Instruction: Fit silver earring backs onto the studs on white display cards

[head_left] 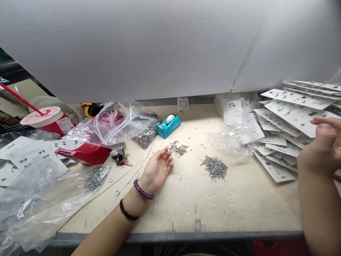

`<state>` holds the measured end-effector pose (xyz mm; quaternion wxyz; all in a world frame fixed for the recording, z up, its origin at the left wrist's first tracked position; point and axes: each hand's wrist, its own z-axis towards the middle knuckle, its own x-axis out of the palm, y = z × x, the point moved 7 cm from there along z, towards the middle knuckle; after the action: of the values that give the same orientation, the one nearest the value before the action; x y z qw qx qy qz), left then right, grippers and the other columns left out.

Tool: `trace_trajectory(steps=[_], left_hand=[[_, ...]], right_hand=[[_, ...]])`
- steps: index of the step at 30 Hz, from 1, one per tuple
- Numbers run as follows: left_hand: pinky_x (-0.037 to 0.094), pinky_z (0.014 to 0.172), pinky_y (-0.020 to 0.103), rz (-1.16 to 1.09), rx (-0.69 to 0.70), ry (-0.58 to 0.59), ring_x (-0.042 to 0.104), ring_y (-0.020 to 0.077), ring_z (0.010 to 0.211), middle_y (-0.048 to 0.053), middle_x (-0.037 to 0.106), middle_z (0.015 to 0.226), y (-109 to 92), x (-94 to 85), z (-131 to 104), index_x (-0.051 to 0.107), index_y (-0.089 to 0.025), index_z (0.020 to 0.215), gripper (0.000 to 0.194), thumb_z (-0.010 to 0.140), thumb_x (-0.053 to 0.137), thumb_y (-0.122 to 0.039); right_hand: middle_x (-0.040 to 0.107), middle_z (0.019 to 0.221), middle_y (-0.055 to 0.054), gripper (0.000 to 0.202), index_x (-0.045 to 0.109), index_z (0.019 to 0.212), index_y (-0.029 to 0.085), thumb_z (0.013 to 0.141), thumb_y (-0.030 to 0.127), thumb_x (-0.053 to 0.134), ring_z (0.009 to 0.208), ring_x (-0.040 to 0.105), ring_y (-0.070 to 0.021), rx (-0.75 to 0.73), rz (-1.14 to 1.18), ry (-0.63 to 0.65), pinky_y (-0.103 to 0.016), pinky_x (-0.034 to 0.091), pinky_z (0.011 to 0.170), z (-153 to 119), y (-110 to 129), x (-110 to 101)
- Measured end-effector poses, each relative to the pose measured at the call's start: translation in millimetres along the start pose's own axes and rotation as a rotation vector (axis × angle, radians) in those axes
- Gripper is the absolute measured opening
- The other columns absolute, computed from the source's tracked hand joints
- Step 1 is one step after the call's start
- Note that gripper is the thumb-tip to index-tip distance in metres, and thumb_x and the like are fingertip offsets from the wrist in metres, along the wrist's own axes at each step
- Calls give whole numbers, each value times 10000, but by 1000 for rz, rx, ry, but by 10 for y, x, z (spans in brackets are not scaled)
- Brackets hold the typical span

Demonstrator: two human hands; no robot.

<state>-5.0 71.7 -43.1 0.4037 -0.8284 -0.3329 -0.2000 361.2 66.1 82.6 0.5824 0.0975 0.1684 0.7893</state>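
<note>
We are holding our left hand [157, 172] palm-up over the bench [202, 206], its fingers [169, 166] half curling and lying close together, just beside a smaller pile of metal pieces [179, 148]. A larger pile of metal pieces [215, 167] is lying farther right, well apart from both hands. We are raising our right hand [323, 151] beside a stack of white cards [289, 122] carrying small metal items; its thumb is pointing up, but we cannot tell whether its fingers are pinching anything, as the picture's edge is cutting them off. A teal tape dispenser [168, 127] is standing beyond the smaller pile, next to a clear bag of metal pieces [146, 135].
</note>
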Motion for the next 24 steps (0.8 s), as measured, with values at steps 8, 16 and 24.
trace_trajectory(steps=[8, 16, 24], left_hand=[[452, 436, 165, 0, 4, 42, 524, 62, 482, -28, 517, 637, -26, 41, -39, 501, -158, 783, 91, 788, 437, -93], [443, 444, 157, -17, 22, 65, 516, 58, 489, -26, 509, 633, -52, 73, -56, 491, -159, 778, 95, 799, 424, -93], [441, 441, 156, -46, 3, 88, 515, 57, 488, -23, 509, 639, -63, 90, -84, 487, -155, 779, 113, 817, 395, -103]], right_hand=[[560, 515, -28, 199, 643, 577, 157, 654, 233, 475, 637, 587, -212, -65, 169, -139, -409, 421, 721, 14, 80, -59], [572, 552, -28, 189, 660, 626, 164, 668, 199, 479, 657, 575, -204, -28, 182, -56, -392, 423, 723, -27, 65, -12], [590, 552, -33, 188, 695, 677, 157, 677, 207, 514, 665, 567, -213, 12, 180, 17, -358, 440, 658, -82, 8, 58]])
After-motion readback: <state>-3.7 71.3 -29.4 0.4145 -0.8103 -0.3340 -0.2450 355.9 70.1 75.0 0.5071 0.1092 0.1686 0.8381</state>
